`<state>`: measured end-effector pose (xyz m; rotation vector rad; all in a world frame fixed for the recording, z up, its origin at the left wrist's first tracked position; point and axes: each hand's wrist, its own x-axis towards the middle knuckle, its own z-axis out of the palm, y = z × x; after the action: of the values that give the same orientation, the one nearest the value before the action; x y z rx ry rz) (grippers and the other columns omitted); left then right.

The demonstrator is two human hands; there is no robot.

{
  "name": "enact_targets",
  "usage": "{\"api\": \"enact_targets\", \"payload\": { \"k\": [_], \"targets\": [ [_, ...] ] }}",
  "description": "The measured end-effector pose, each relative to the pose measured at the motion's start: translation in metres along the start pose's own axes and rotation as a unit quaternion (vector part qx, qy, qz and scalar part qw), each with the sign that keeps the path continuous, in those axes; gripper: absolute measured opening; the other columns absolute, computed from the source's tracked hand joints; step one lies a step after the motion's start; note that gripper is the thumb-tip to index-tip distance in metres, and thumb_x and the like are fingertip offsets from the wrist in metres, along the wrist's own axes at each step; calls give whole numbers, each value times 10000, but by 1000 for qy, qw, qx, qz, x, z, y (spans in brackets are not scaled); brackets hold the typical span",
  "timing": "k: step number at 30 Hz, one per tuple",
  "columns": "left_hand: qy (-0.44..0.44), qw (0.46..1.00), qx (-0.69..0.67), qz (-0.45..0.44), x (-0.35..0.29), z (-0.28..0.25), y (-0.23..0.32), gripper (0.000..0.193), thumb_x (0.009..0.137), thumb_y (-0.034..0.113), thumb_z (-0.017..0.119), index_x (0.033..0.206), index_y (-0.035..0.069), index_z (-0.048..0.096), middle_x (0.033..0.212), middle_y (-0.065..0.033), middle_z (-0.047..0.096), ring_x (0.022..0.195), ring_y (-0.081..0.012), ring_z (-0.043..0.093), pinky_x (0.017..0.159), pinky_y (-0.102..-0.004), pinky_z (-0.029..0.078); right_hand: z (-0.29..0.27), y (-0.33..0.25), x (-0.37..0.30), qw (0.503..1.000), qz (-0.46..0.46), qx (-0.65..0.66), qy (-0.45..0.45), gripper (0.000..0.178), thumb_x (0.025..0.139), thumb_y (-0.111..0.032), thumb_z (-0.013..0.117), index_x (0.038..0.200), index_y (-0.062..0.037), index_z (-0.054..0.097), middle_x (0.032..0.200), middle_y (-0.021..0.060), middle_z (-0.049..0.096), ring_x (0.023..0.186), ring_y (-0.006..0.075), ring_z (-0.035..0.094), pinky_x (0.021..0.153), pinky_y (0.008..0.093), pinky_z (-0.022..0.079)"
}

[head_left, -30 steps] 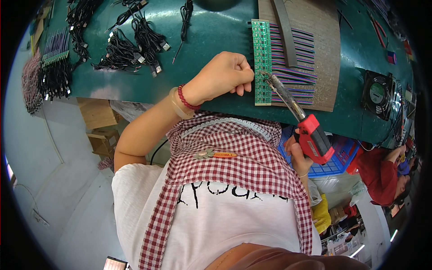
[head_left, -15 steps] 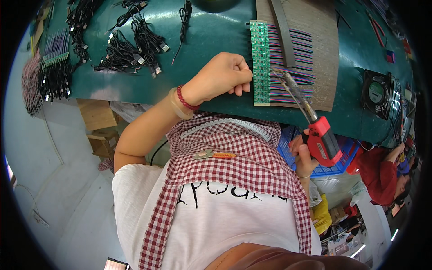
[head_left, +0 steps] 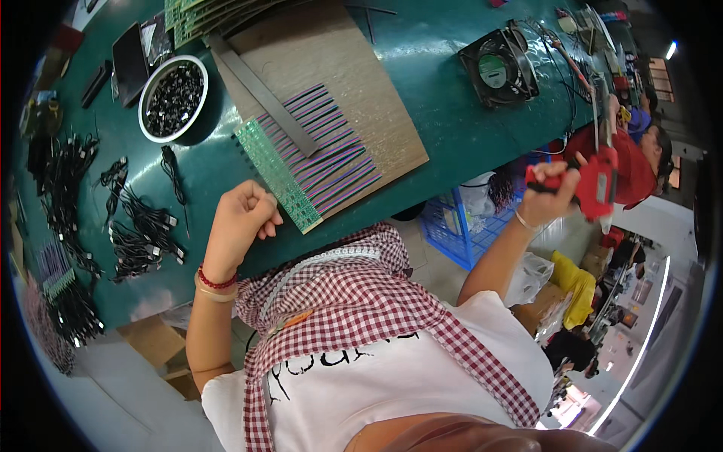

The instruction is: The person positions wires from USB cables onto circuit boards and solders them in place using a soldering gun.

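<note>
My left hand [head_left: 245, 221] is closed, fingers curled, beside the lower left edge of a green circuit board panel [head_left: 277, 177]; whatever it may hold is hidden. Rows of thin coloured wires [head_left: 339, 169] run right from the panel. Across them lies a flat grey bar [head_left: 263, 94], and all of this rests on a brown board [head_left: 384, 113]. Off to the right, past the table edge, my right hand [head_left: 553, 197] grips a red and black soldering gun [head_left: 600, 184], its metal barrel pointing away from me.
A white bowl [head_left: 142, 117] of small black parts stands at the left, near bundles of black cables [head_left: 143, 226]. More green panels [head_left: 188, 26] are stacked at the back. A black fan [head_left: 501, 68] sits right. Below are a blue crate [head_left: 444, 230] and, beyond, a person in red [head_left: 640, 169].
My right hand has swung the soldering gun away from the panel, out to the right. My left hand stays closed beside the panel. The view has turned towards the right.
</note>
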<state>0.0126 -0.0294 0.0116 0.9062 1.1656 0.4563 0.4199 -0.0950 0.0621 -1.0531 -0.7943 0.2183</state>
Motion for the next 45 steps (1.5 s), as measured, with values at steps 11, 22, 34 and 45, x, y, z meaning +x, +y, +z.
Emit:
{"api": "enact_targets", "payload": {
  "k": [11, 22, 34, 45],
  "targets": [
    [176, 912, 332, 164, 10, -48, 60, 154, 880, 131, 564, 886, -13, 618, 690, -68, 617, 546, -117, 547, 497, -251, 432, -23, 55, 55, 975, 109, -178, 71, 173, 845, -102, 626, 958, 23, 589, 566, 40, 525, 402, 118, 459, 394, 250, 402],
    [318, 597, 690, 257, 104, -114, 58, 88, 806, 165, 595, 816, 78, 601, 859, -65, 587, 889, -268, 563, 686, -440, 447, -8, 5, 15, 991, 83, -67, 81, 237, 895, -129, 557, 1075, 25, 540, 582, 38, 503, 443, 114, 443, 444, 259, 405],
    [330, 608, 656, 302, 119, -111, 53, 91, 859, 150, 518, 856, 59, 529, 802, -90, 608, 801, -277, 598, 647, -455, 455, 38, -18, 0, 997, 71, 34, 14, 277, 906, -134, 506, 1125, 32, 471, 583, 52, 491, 436, 121, 428, 437, 269, 385],
    [225, 902, 221, 296, 34, -48, 62, 73, 873, 61, 578, 921, 7, 568, 744, -17, 582, 675, -73, 550, 599, -225, 443, 93, -31, -65, 956, 244, 121, -109, 320, 910, -141, 499, 1167, 43, 445, 606, 56, 472, 454, 117, 438, 425, 262, 395]
  ]
}}
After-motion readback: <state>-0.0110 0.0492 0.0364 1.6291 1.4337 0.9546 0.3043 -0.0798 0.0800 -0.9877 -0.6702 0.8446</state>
